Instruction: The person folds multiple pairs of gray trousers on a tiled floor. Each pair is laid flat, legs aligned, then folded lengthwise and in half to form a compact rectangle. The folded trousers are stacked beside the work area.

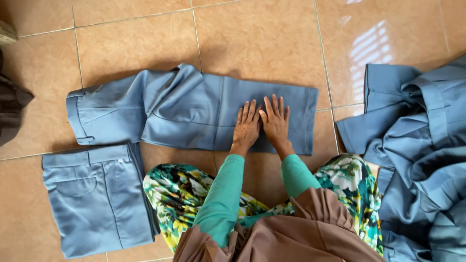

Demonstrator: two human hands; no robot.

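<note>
A pair of grey-blue trousers point(184, 109) lies lengthwise on the tiled floor point(262, 39), waistband to the left, leg ends to the right. My left hand point(247, 125) and my right hand point(275, 121) rest flat on the trouser legs, side by side, fingers spread and pointing away from me. Neither hand grips the cloth. Both arms wear green sleeves. My knees, in green floral cloth, frame the arms below.
A folded pair of the same grey-blue trousers point(97, 196) lies at the lower left. A heap of unfolded grey-blue garments point(417, 150) fills the right side. A dark cloth point(9, 109) shows at the left edge.
</note>
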